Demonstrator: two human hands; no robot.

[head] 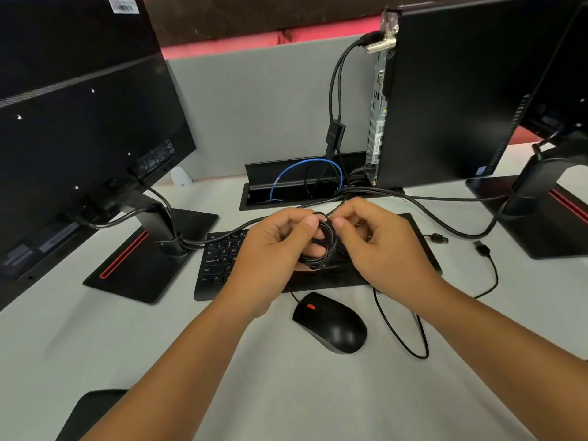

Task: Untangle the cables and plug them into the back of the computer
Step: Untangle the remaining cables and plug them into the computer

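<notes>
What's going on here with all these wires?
A person is untangling cables at a desk. Both the left hand and the right hand grip a knotted bundle of black cable above the keyboard. Two loose USB plugs lie on the desk, not yet plugged into the computer standing behind. The mouse sits nearby.

Black cable bundle (321,246) tangled in loose coils, held above my keyboard, not sorted. Two USB plugs (440,238) lie free on the tabletop at right, near each other. Computer tower (445,90) upright at back right, rear port panel (378,100) facing left, two black cables already plugged in up top.
</notes>
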